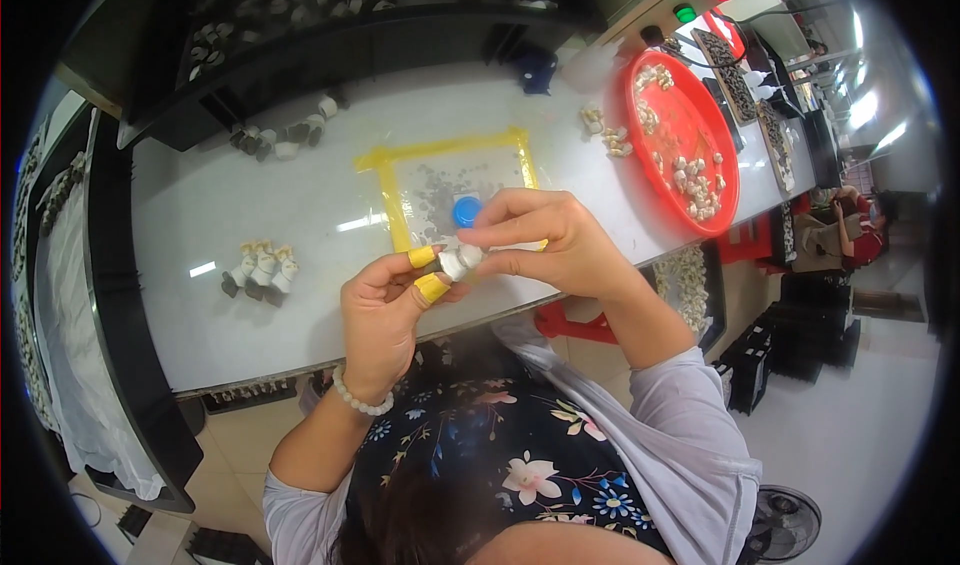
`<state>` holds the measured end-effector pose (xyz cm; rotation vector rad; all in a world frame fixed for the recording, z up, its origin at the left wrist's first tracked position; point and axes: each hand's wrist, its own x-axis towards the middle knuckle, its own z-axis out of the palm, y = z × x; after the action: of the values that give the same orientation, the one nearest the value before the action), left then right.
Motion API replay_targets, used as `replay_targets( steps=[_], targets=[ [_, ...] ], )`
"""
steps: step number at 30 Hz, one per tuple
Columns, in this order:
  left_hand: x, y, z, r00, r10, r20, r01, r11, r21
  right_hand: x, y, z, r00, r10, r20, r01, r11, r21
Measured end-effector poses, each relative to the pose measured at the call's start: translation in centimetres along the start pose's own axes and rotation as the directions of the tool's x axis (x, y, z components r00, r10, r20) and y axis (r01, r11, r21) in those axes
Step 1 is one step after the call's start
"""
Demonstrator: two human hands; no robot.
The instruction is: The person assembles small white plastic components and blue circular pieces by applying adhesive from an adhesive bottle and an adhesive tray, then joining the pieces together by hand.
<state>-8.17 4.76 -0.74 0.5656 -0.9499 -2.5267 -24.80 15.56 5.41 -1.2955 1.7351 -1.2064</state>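
Note:
Over the table's front edge, my left hand (382, 310), with yellow tape on its thumb and a finger, pinches a small white figurine (458, 263) with a dark base. The thumb and fingers of my right hand (545, 240) close on the figurine's other end; whether they hold a separate small piece there cannot be made out. Just beyond my right fingertips sits a blue bottle cap (467, 212). It lies within a yellow tape frame (400, 205) stuck to the white tabletop, among grey smudges. To the left, several similar white figurines (262, 270) with dark bases stand in a group.
A red round tray (690, 115) with several small cream pieces is at the right, and loose cream pieces (605, 133) lie beside it. White and dark parts (285, 137) sit under the dark shelf (330, 65) at the back. A black-framed rack (125, 365) stands left; another person (855, 225) sits far right.

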Motion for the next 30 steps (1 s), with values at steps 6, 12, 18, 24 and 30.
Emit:
replay_targets(
  steps=[6,12,18,24,30],
  targets=[
    [-0.2,-0.3,0.2,0.998,0.053,0.015,-0.054,0.995,0.09,-0.3,0.1,0.1,0.998,-0.055,0.034,0.058,0.994,-0.095],
    [-0.2,0.3,0.4,1.0,-0.01,-0.029,0.014,0.989,0.148,-0.6,0.7,-0.1,0.998,-0.042,0.039,0.045,0.995,-0.086],
    [-2.8,3.1,-2.4,0.895,0.372,0.245,-0.388,0.378,0.841,-0.9,3.1,-5.9,0.967,-0.037,-0.254,-0.11,0.834,-0.541],
    [-3.8,5.6,-5.2,0.698,0.514,0.499,-0.262,-0.466,0.845,-0.1,5.4,-10.1,0.848,-0.122,-0.516,-0.402,0.484,-0.777],
    [-1.5,9.1,-3.8,0.715,0.548,0.435,-0.277,-0.349,0.895,0.6,5.7,-8.3,0.893,-0.12,-0.433,-0.299,0.561,-0.772]
  ],
)
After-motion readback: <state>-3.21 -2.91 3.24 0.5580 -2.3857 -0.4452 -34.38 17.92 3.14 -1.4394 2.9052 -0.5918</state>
